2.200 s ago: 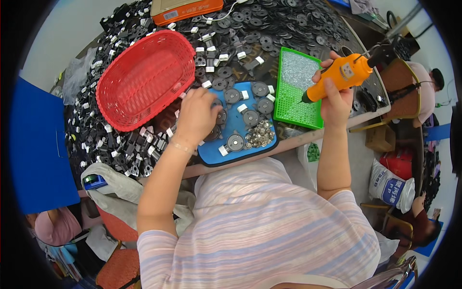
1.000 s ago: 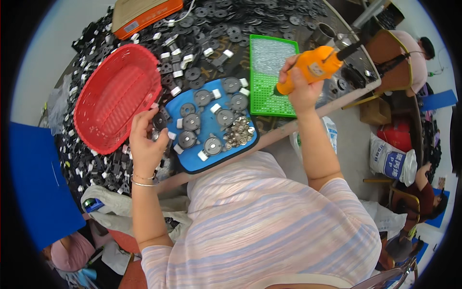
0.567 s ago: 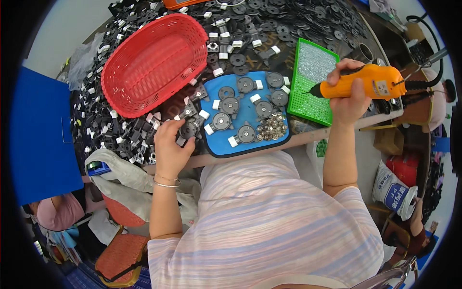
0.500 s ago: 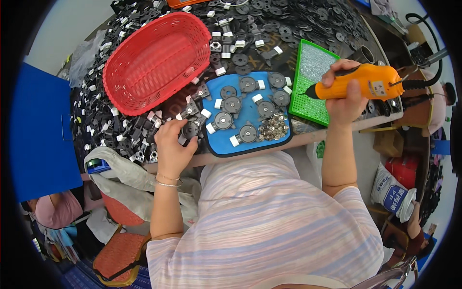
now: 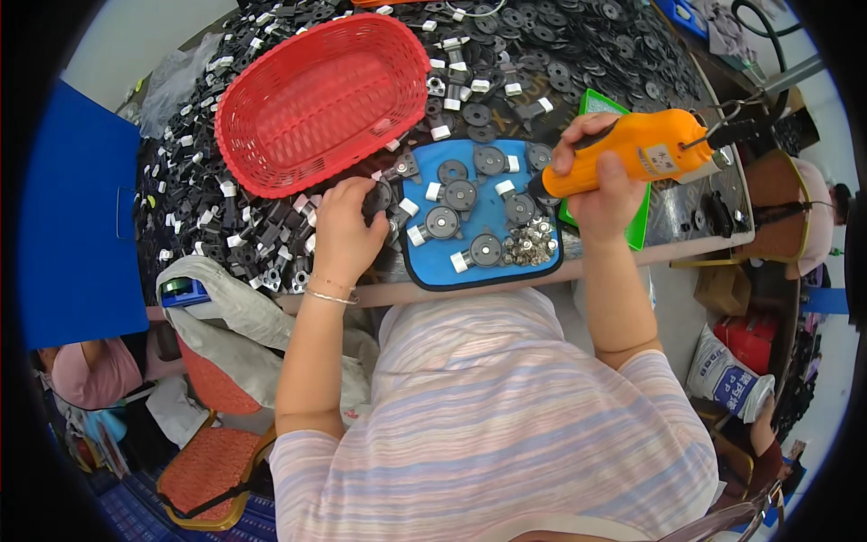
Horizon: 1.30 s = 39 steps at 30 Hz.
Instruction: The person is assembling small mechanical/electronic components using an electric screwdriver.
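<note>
My right hand (image 5: 603, 185) is wrapped round an orange electric screwdriver (image 5: 650, 155), held level with its dark tip pointing left over the right edge of a blue mat (image 5: 470, 257). On that mat lie several round black caster-like parts (image 5: 442, 222) with white tabs, beside a heap of small silver screws (image 5: 531, 244). Left of the mat, my left hand (image 5: 348, 230) curls its thumb and fingers about a black round plastic part (image 5: 379, 197), which the fingers partly cover. A bracelet circles that wrist.
A red woven basket (image 5: 325, 108) stands at the back left among heaped black and white parts (image 5: 203, 172). Black discs (image 5: 587, 45) are piled at the far side. Behind the screwdriver lies a green tray (image 5: 639, 226). Grey cloth (image 5: 235, 303) hangs by the table edge.
The screwdriver in my right hand has moved left, from over the green tray to the mat's right edge. My left hand has shifted slightly farther from me. The whole view has swung a little.
</note>
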### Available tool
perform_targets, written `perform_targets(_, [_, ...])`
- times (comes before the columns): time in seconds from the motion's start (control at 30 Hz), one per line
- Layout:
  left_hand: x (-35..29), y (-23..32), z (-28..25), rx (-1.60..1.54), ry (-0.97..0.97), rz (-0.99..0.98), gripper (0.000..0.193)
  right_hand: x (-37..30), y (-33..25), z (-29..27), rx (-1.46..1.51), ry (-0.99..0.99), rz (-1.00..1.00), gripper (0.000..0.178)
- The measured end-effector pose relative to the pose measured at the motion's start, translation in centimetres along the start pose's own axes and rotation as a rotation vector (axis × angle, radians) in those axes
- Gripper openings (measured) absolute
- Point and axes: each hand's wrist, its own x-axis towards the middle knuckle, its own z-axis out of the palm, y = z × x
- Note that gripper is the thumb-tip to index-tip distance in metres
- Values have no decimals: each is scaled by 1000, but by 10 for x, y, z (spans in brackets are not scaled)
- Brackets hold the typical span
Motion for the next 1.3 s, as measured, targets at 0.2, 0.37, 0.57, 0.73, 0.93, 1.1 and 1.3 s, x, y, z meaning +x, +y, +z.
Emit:
perform_targets(0.2, [8,-13,2,-9,-104,-4,38,4,9,16,47,-42,28,35])
perform_targets(0.37, [13,-6,-8,-123,-181,-83,43,10,19,34,78,-94,47,34])
perform_targets(0.57, [14,-11,-4,-131,-182,-172,43,18,38,65,79,-152,65,30])
perform_targets(0.73, [16,-3,-2,-39,-187,-187,41,22,56,92,146,-176,80,26])
perform_targets(0.93, [14,-9,3,-101,-184,-216,41,27,75,114,92,-196,45,21])
perform_targets(1.1, [13,-14,7,-177,-190,-221,42,27,86,121,54,-237,88,22])
perform_targets(1.3, [14,-9,3,-164,-227,-284,40,25,96,123,-4,-285,85,24])
